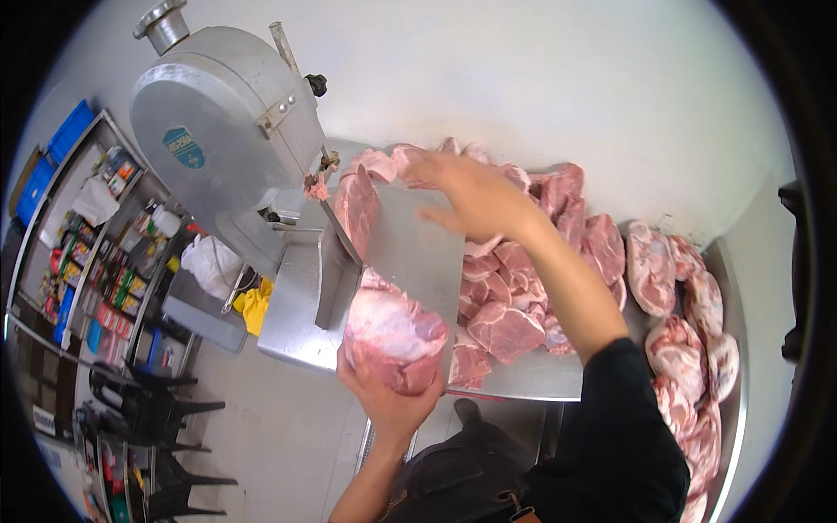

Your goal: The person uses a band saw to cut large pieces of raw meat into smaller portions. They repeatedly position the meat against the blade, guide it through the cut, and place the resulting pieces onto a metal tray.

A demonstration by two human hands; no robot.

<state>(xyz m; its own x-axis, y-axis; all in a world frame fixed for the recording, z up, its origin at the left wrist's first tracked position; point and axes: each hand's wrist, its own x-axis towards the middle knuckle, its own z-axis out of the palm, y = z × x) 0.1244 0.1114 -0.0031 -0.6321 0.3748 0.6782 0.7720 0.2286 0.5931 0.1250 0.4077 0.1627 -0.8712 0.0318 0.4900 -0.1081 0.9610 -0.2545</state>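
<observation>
The 2 bare hands are well apart. The left forearm (373, 479) rises from the lower edge, and the left hand (394, 405) is cupped — thumb and fingers parted wide and curved around. The right forearm (571, 283) slants up and leftward out of a black sleeve (623, 410). The right hand (475, 196) reaches farther forward — fingers extended leftward, thumb set apart below them, outline slightly blurred.

The scene is brightly and evenly lit, and only soft shadows are cast. The wall (558, 78) is washed nearly white; a dull sheen is reflected by the steel table (410, 261). The right hand (475, 196) is slightly motion-blurred. Toward the blackened, blue-fringed rim, the shelving (103, 234) is bowed and softened.
</observation>
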